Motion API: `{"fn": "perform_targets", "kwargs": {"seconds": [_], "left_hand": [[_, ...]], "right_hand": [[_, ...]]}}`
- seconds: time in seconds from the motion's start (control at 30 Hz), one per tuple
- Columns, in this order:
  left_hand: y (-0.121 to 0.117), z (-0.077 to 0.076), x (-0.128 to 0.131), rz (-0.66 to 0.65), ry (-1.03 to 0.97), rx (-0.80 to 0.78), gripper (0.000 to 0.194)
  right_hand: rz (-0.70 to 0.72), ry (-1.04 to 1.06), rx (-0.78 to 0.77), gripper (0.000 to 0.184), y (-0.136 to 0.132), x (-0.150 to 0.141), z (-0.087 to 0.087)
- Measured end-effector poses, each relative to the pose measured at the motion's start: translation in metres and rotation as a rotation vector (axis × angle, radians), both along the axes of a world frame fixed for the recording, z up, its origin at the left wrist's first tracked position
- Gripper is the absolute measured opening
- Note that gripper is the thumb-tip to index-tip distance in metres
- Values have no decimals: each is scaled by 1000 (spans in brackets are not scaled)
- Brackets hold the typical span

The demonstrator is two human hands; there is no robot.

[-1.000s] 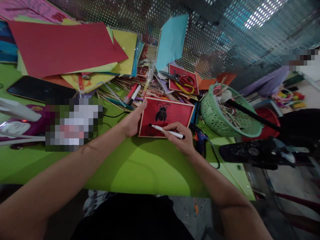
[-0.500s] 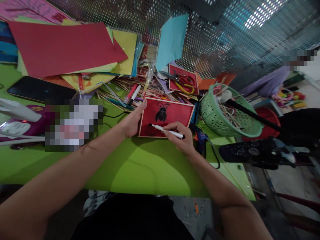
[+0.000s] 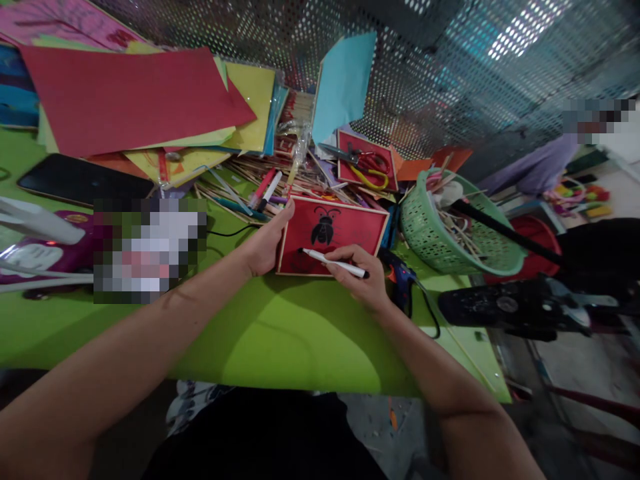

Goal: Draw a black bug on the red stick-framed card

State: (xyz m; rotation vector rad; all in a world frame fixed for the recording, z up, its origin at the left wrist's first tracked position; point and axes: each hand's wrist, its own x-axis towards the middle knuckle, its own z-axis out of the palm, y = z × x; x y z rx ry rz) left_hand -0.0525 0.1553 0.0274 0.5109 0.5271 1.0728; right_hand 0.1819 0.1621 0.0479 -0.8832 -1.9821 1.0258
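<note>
A red card [image 3: 350, 230] with a wooden-stick border and a black insect drawing lies on the green table [image 3: 280, 340]. My left hand [image 3: 265, 241] rests against the card's left edge, fingers pressed along it, steadying it. My right hand [image 3: 361, 275] is closed round a white marker [image 3: 334, 263], whose black tip touches the card's lower left part. Both forearms reach in from the bottom of the view.
A green basket [image 3: 453, 227] of sticks stands right of the card. Behind it lie loose sticks, markers [image 3: 265, 188], scissors on a second red card [image 3: 367, 163] and stacked coloured paper [image 3: 135, 93]. A black phone [image 3: 80, 180] lies left. A glue gun [image 3: 400, 280] sits by my right wrist.
Nothing but a slight camera shift; both hands and the marker stay in the same place on the card.
</note>
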Motion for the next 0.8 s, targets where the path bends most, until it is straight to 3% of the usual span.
{"fn": "perform_targets", "kwargs": {"seconds": [0.37,0.8], "left_hand": [[0,-4,-4,-29,-9,43,86],[-3,11,3,16,86,-59,87]], "right_hand": [[-3,15,-15,20,-1,1,2],[35,38,-14,11,-2,-2,1]]}}
